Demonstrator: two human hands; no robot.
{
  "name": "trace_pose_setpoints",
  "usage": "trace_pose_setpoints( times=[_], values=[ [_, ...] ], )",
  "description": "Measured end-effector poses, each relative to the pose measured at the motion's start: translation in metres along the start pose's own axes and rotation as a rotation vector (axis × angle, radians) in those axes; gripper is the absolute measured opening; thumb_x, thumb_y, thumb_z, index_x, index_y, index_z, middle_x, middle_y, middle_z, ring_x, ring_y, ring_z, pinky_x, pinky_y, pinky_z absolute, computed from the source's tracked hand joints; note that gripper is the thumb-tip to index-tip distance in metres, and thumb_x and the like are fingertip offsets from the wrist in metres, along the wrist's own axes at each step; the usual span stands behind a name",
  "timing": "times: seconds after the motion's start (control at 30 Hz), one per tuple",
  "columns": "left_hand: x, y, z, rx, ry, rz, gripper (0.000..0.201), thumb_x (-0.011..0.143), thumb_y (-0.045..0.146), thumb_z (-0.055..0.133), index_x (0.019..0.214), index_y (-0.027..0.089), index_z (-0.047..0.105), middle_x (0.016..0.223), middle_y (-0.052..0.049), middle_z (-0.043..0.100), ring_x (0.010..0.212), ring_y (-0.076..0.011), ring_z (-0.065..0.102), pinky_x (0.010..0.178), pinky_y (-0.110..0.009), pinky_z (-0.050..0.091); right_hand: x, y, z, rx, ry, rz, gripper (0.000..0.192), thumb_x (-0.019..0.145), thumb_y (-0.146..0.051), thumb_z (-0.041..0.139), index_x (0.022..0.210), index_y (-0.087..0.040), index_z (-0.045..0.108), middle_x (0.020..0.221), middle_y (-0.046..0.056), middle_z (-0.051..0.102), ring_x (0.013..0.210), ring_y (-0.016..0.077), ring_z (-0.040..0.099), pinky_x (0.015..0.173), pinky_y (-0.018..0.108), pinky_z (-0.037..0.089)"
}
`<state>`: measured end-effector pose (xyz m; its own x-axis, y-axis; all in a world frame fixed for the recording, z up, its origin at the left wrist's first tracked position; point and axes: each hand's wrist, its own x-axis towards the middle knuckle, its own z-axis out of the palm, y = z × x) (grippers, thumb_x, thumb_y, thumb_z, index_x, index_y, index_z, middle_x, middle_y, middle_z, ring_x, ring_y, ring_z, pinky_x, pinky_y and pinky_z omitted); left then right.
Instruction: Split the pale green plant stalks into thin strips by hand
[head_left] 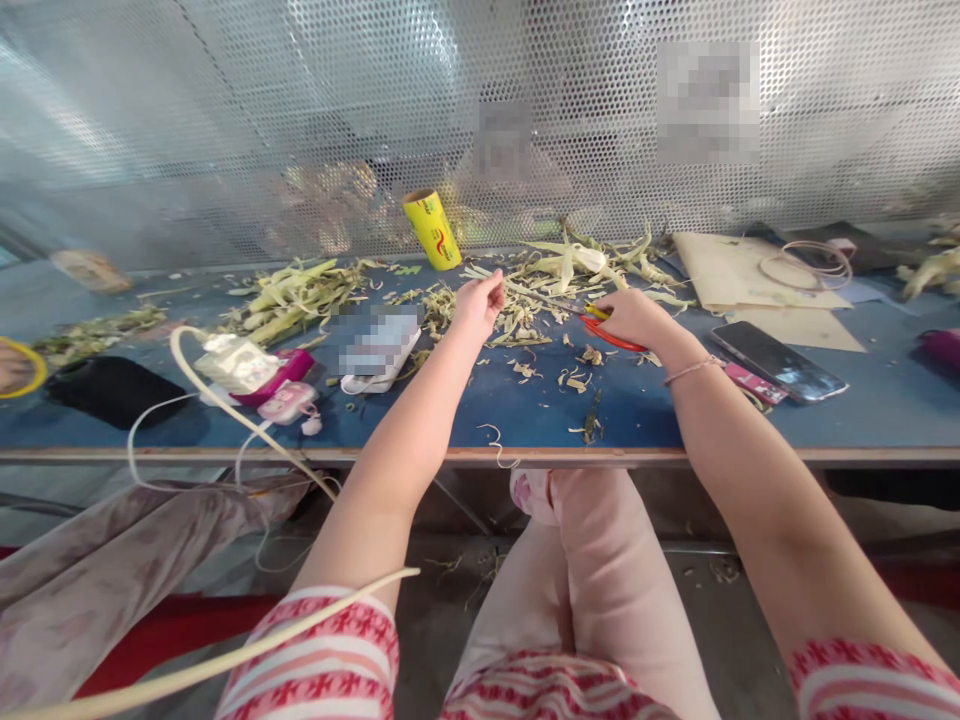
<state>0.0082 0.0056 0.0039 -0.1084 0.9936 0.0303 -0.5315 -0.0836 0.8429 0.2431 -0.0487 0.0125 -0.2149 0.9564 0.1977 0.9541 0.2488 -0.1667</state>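
My right hand (634, 318) grips a pair of scissors (613, 336) with red and yellow handles. Their blades point left toward my left hand (478, 305), which is pinched closed. What its fingertips hold is too small to make out; pale strips show just beyond them. Under and around both hands lie cut, pale green plant scraps (517, 325). Behind them is a heap of longer husk-like leaves (581, 262), and another pile of pale stalks (300, 298) lies to the left.
A yellow cardboard tube (433, 232) leans near the perforated metal wall (600, 120). Phones (780, 360), a power bank with cables (259, 370), a black pouch (116, 390) and brown envelopes (750, 270) lie on the blue table (510, 410). Another person's hand (15, 368) shows at far left.
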Motion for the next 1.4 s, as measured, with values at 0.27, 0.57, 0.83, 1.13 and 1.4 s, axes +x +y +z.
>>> trace_pose_setpoints(
  times=[0.27, 0.57, 0.83, 1.13, 1.4],
  values=[
    [0.003, 0.004, 0.000, -0.056, 0.122, 0.109, 0.030, 0.070, 0.019, 0.075, 0.057, 0.016, 0.048, 0.048, 0.008, 0.050, 0.042, 0.0001, 0.044, 0.046, -0.012, 0.036, -0.001, 0.003, -0.002, -0.083, 0.074, 0.164, 0.037, 0.079, -0.046, 0.049, 0.094, -0.016, 0.063, 0.093, 0.016, 0.068, 0.081, 0.0275, 0.061, 0.061, 0.032, 0.039],
    [0.002, 0.000, 0.001, -0.011, 0.093, 0.110, 0.031, 0.067, 0.026, 0.078, 0.060, 0.016, 0.049, 0.051, 0.007, 0.053, 0.046, -0.0003, 0.049, 0.052, -0.012, 0.041, -0.002, -0.004, 0.000, 0.018, 0.146, 0.066, 0.031, 0.081, -0.043, 0.048, 0.094, -0.016, 0.055, 0.098, 0.018, 0.066, 0.086, 0.0286, 0.059, 0.064, 0.033, 0.038],
    [-0.003, -0.002, 0.002, 0.052, 0.062, 0.127, 0.032, 0.067, 0.028, 0.077, 0.059, 0.016, 0.049, 0.052, 0.005, 0.056, 0.050, -0.0028, 0.055, 0.053, -0.014, 0.043, -0.004, -0.012, 0.001, -0.104, 0.118, -0.002, 0.029, 0.077, -0.038, 0.049, 0.094, -0.015, 0.055, 0.099, 0.017, 0.066, 0.090, 0.0293, 0.060, 0.070, 0.034, 0.038],
    [-0.005, -0.003, 0.002, 0.024, 0.042, 0.068, 0.026, 0.067, 0.025, 0.077, 0.062, 0.015, 0.053, 0.054, 0.004, 0.059, 0.051, -0.0036, 0.057, 0.054, -0.014, 0.045, -0.003, -0.010, 0.003, -0.070, 0.123, 0.012, 0.030, 0.077, -0.043, 0.050, 0.090, -0.018, 0.060, 0.089, 0.012, 0.068, 0.078, 0.0246, 0.060, 0.058, 0.030, 0.033],
    [-0.007, -0.002, 0.004, 0.009, 0.018, 0.029, 0.025, 0.070, 0.022, 0.076, 0.062, 0.015, 0.053, 0.052, 0.004, 0.057, 0.049, -0.0026, 0.055, 0.051, -0.013, 0.044, -0.004, -0.011, 0.002, -0.042, 0.133, 0.047, 0.024, 0.075, -0.039, 0.050, 0.086, -0.022, 0.062, 0.081, 0.009, 0.067, 0.071, 0.0222, 0.058, 0.055, 0.028, 0.031]
  ],
)
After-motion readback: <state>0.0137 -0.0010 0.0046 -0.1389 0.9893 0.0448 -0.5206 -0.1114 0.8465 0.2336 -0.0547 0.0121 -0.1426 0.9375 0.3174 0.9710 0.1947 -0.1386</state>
